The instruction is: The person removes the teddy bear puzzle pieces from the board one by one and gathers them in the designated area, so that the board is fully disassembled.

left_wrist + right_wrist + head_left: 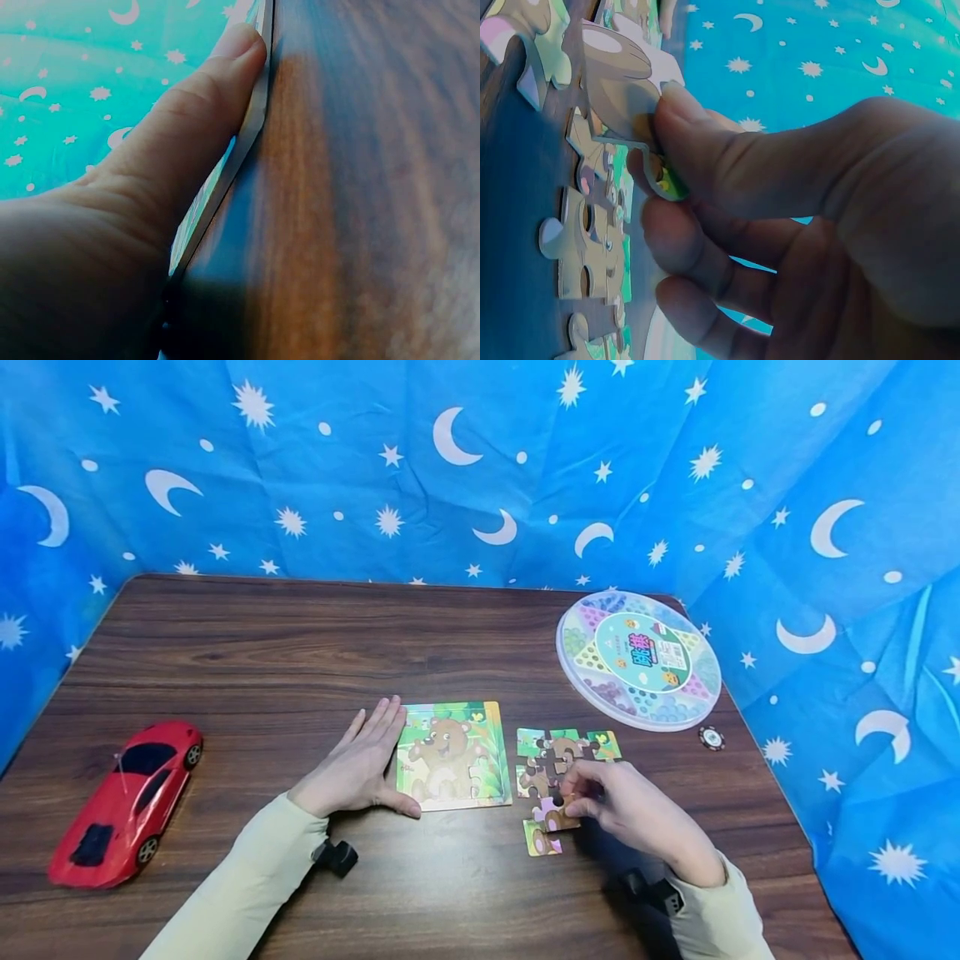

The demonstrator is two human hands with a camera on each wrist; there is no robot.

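Observation:
My left hand rests flat along the left side of a square bear puzzle board, with straight fingers at the edge and the thumb on the lower left corner. Between thumb and fingertips, my right hand pinches a brown and pink puzzle piece, tilted up from the table in the right wrist view. Around that hand lie several loose puzzle pieces. Nearest me among them is a green and pink piece. My right hand partly covers the group.
A red toy car stands at the left of the wooden table. At the back right lies a round Chinese checkers set with a poker chip beside it. Blue cloth with moons and stars hangs behind.

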